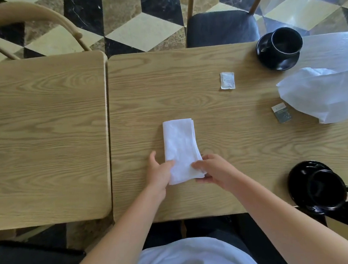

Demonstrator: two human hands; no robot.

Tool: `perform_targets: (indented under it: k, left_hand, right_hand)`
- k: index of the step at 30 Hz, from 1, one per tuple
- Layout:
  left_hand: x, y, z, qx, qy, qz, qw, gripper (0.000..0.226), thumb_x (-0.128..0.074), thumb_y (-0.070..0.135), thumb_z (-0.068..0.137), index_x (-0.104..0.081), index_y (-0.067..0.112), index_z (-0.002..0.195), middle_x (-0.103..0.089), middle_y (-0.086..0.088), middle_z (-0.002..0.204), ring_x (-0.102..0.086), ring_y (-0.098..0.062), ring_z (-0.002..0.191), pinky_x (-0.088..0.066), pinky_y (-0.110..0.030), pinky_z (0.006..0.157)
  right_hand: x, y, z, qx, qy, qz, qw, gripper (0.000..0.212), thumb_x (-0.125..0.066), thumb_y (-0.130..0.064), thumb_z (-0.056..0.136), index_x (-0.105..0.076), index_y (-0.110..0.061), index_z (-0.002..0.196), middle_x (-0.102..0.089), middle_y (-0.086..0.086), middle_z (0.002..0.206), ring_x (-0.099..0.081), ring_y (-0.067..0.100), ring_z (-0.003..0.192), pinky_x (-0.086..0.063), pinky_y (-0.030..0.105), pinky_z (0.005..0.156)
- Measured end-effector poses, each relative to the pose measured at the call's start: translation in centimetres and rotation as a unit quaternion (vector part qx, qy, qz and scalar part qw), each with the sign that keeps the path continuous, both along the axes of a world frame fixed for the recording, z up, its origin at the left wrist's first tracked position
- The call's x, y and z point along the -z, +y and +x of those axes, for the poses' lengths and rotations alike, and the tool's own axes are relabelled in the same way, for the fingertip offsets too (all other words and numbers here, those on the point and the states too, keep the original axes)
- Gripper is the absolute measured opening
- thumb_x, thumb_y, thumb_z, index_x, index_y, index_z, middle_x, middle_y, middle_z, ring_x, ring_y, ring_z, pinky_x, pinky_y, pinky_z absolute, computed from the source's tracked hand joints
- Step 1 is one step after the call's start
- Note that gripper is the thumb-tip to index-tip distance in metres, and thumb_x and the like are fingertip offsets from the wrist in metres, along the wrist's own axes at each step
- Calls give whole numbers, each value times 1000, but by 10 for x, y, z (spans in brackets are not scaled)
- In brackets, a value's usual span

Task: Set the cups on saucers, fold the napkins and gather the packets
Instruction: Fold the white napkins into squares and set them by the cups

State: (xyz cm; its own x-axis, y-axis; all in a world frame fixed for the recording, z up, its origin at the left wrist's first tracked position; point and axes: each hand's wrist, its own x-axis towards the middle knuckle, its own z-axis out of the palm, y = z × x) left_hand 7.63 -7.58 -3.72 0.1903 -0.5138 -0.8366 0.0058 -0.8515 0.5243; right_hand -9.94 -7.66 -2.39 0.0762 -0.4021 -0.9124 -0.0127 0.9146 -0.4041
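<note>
Lower centre of the frame: both hands on the near end of a folded white napkin (180, 150) lying on the desk (209, 107). Left hand (159, 171) pinched the near left corner, right hand (212, 170) clamped the near right edge, each grip closed on cloth. Far end lay flat, pointing up the frame.

Right side: one black cup (285, 43) on its saucer (279, 62) upper right, another cup (325, 189) on a saucer (296, 175) lower right, hanging past the desk edge. Between them, an unfolded napkin (322, 94), with a white packet (227, 80) and a grey packet (281, 113) lying apart.

Likely risks: layers slipping askew if one hand pulled ahead; lower-right cup knocked off by an elbow.

Print on both packets, too small to read.
</note>
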Motion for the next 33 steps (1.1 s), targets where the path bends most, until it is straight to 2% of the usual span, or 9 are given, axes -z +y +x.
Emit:
perform_targets:
  k: [3,7,11,13,18,24,28,30,33]
  left_hand:
    - [1,5,5,21,19,-35,999,70,-57,30,88,-32,49,150,-55,7,142,-60,-19,122,-52,-44,102]
    - [-2,-7,18,72,88,-51,992,55,-42,13,81,-69,41,120,-77,2,94,-73,-14,76,-54,-23,56]
    - [-1,-18,31,200,115,-76,970,55,-39,-9,87,-60,18,132,-74,-2,107,-74,-7,87,-57,-20,69]
    - [2,-22,36,327,16,-135,935,55,-51,-14,92,-55,14,138,-70,4,107,-70,-2,88,-54,-15,78]
    - [16,-31,38,466,-228,-257,815,39,-63,8,87,-71,26,121,-52,4,90,-57,-24,85,-48,-35,72]
    - [26,-40,38,528,-302,-379,697,47,-78,-4,70,-74,10,115,-62,-12,128,-52,-39,116,-48,-50,96]
    - [27,-45,40,547,-211,-379,716,43,-68,-7,76,-70,9,115,-70,-6,118,-63,-31,109,-55,-46,88]
    - [28,-46,41,557,-184,-361,725,26,-60,3,83,-69,15,104,-70,1,100,-64,-24,91,-55,-46,73]
    - [31,-49,40,549,-155,-357,740,26,-60,-1,82,-72,14,99,-71,1,93,-64,-21,87,-53,-43,74]
  right_hand:
    - [3,4,-3,27,1,-14,1000,34,-62,-13,92,-55,-10,125,-71,14,112,-75,26,88,-63,35,68]
    - [3,-4,-13,21,-36,-67,997,46,-45,-11,94,-49,-39,131,-75,3,90,-74,22,78,-63,40,72]
    - [-1,-20,-27,43,-138,-62,988,36,-59,-21,89,-73,-18,122,-69,16,105,-73,31,91,-61,40,78]
    - [1,-24,-33,54,-191,-45,979,49,-75,-25,72,-73,-11,120,-70,20,115,-71,39,105,-60,42,83]
    - [21,-29,-43,-71,-169,-71,981,65,-48,12,81,-56,-17,139,-73,12,122,-69,28,115,-57,36,93]
    - [26,-37,-30,-244,32,-189,951,28,-67,-13,79,-73,-24,103,-68,11,87,-57,15,77,-47,34,71]
    - [30,-47,-24,-318,140,-307,886,25,-70,-2,83,-76,-13,105,-65,5,107,-56,16,99,-46,26,82]
    - [28,-52,-24,-312,120,-290,897,40,-66,5,83,-72,-9,120,-68,2,120,-62,14,105,-48,27,90]
    - [28,-54,-22,-292,59,-254,920,22,-63,1,88,-69,-4,108,-74,7,102,-61,12,85,-47,30,78]
